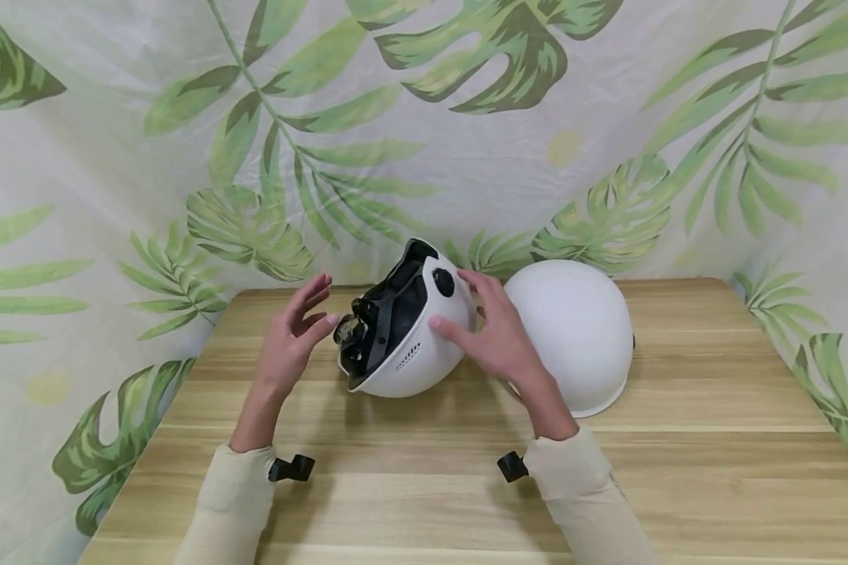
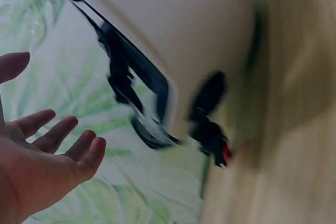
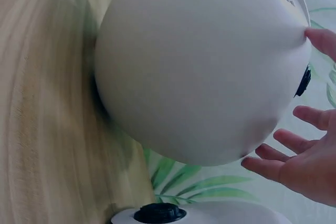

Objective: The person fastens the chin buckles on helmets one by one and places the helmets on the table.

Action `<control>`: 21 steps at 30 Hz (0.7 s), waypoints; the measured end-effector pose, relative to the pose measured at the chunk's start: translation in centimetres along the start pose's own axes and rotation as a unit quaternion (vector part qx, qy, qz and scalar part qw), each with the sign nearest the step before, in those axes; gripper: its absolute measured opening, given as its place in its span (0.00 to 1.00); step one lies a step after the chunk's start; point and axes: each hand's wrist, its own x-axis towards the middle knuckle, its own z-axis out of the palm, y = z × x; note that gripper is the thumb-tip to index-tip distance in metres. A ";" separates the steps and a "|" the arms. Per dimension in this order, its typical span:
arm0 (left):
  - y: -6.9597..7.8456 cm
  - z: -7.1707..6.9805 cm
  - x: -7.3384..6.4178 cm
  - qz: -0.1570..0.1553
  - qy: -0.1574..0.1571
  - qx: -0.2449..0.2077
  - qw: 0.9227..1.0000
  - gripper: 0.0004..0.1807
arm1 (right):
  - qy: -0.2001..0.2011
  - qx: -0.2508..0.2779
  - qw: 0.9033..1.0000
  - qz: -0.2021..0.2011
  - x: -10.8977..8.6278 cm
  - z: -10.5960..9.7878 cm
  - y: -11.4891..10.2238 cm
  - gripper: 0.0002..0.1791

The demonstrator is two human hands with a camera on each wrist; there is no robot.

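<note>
A white helmet lies tilted on its rounded shell, its dark padded inside facing left. Black straps and a buckle bunch at the lower rim. Beside the shell, my right hand touches it with thumb and fingertips, the fingers spread near a round black side piece. My left hand hovers by the straps with its fingers loosely bent; the left wrist view shows a gap between that hand and the shell. A red bit shows on the dangling strap end.
A second white helmet sits dome up just right of my right hand, part of it behind my wrist. Both stand on a wooden table. A leaf-patterned cloth hangs behind the table's far edge.
</note>
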 end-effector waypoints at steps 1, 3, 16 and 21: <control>-0.5 -0.1 0.0 -0.014 -0.004 0.012 1.000 0.34 | 0.004 -0.001 1.000 -0.003 0.0 -0.2 0.0 0.47; -1.5 -0.1 0.0 -0.045 -0.015 0.031 0.998 0.36 | 0.011 0.001 1.000 -0.010 0.0 -0.5 0.1 0.45; -4.2 0.7 -0.2 -0.138 -0.066 0.084 0.985 0.48 | 0.016 0.019 1.000 0.013 0.4 -1.5 0.6 0.40; -4.2 0.9 -0.2 -0.151 -0.069 0.064 0.984 0.47 | 0.014 0.014 1.000 0.021 0.4 -1.9 0.6 0.40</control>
